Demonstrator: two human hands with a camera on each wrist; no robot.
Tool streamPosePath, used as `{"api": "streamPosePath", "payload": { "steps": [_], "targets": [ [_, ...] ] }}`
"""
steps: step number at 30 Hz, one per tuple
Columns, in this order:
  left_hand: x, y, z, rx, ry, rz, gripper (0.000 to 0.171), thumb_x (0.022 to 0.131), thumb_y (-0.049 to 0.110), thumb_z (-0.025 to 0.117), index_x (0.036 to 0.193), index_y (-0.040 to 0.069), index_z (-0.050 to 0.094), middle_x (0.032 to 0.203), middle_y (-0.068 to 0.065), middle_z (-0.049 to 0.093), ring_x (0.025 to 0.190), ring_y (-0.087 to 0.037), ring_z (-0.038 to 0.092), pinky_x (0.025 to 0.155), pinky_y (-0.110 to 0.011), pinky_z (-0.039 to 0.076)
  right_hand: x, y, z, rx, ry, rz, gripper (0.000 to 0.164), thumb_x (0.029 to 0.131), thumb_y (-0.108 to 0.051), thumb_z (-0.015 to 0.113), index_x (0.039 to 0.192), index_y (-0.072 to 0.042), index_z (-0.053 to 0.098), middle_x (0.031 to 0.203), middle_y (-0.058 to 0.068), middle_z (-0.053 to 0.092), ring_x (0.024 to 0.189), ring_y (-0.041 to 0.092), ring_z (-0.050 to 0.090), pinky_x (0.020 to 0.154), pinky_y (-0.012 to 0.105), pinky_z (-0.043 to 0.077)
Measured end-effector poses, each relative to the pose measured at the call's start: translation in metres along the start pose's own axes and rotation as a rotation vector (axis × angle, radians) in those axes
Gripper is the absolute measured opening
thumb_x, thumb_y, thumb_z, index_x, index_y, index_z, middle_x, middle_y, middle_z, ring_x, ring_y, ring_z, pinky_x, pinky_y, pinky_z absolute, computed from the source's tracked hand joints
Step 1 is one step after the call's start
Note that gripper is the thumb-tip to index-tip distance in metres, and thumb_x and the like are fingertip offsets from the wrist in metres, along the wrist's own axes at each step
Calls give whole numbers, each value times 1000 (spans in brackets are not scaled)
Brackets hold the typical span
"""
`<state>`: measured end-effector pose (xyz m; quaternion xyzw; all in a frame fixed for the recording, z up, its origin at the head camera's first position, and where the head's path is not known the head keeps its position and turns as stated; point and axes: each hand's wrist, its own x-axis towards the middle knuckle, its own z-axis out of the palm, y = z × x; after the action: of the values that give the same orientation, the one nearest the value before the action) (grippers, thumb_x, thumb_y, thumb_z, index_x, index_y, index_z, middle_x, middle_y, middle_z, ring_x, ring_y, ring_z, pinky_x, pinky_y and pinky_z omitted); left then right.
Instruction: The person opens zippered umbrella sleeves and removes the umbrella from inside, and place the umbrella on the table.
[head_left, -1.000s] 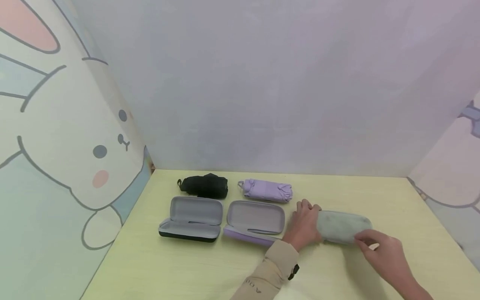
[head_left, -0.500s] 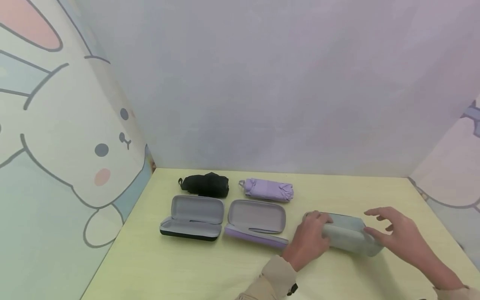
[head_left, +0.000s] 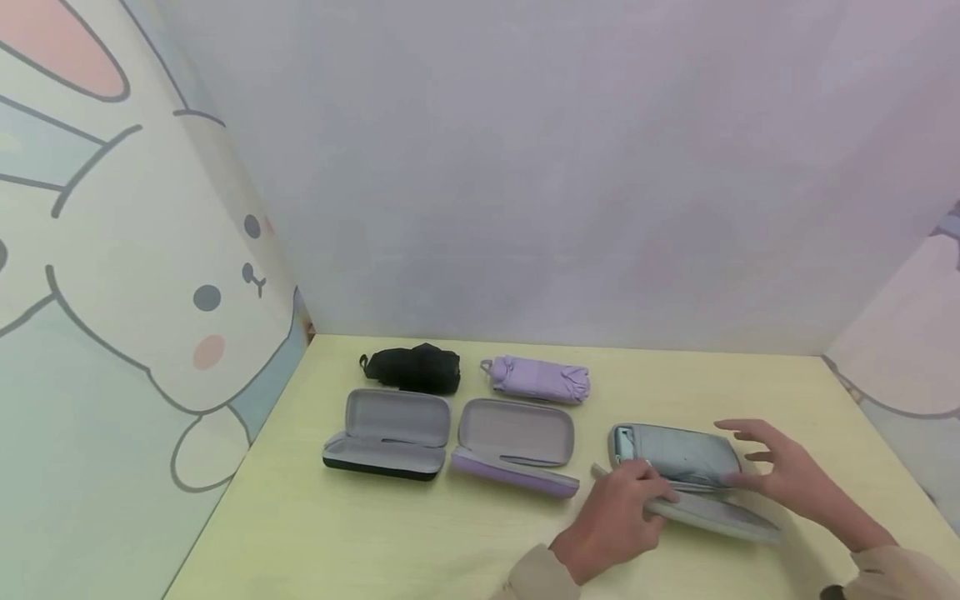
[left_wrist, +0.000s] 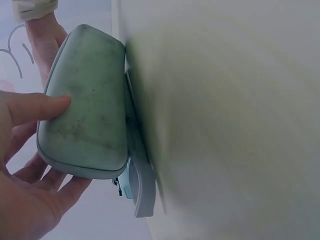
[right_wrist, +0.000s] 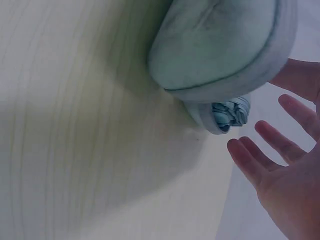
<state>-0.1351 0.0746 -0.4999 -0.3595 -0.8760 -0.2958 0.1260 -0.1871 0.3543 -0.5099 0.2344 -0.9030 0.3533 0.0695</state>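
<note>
A pale green zip case point(head_left: 720, 515) stands open at the right of the table, its lid tipped toward the near side. Inside its back half lies a folded teal umbrella point(head_left: 686, 454). My left hand point(head_left: 618, 512) grips the lid near its left end; in the left wrist view the thumb presses the outside of the lid point(left_wrist: 92, 100) with fingers behind its edge. My right hand point(head_left: 783, 471) is at the right end of the case, fingers spread. In the right wrist view those fingers hold nothing, and the umbrella's gathered end point(right_wrist: 232, 112) shows past the lid.
To the left are two more open cases, one black with grey lining point(head_left: 393, 458) and one purple point(head_left: 517, 477). Behind them lie a folded black umbrella point(head_left: 416, 369) and a folded purple umbrella point(head_left: 540, 380). A pale wall point(head_left: 562, 208) rises behind the table.
The green case's lid has swung open toward the near side with my left hand, uncovering the teal umbrella. My right hand has let go of the case's front right corner and moved up and right.
</note>
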Motion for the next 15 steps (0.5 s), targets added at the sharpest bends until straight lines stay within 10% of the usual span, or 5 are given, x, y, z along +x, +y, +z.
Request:
{"api": "streamPosePath", "payload": {
  "steps": [15],
  "targets": [
    [-22, -1, 8, -7, 13, 32, 26, 71, 7, 76, 91, 23, 75, 87, 14, 56, 88, 5, 50, 84, -5, 35, 9, 11, 18, -117, -11, -7, 65, 52, -20, 92, 110, -7, 63, 102, 4, 60, 82, 1, 49, 61, 25, 46]
  ]
}}
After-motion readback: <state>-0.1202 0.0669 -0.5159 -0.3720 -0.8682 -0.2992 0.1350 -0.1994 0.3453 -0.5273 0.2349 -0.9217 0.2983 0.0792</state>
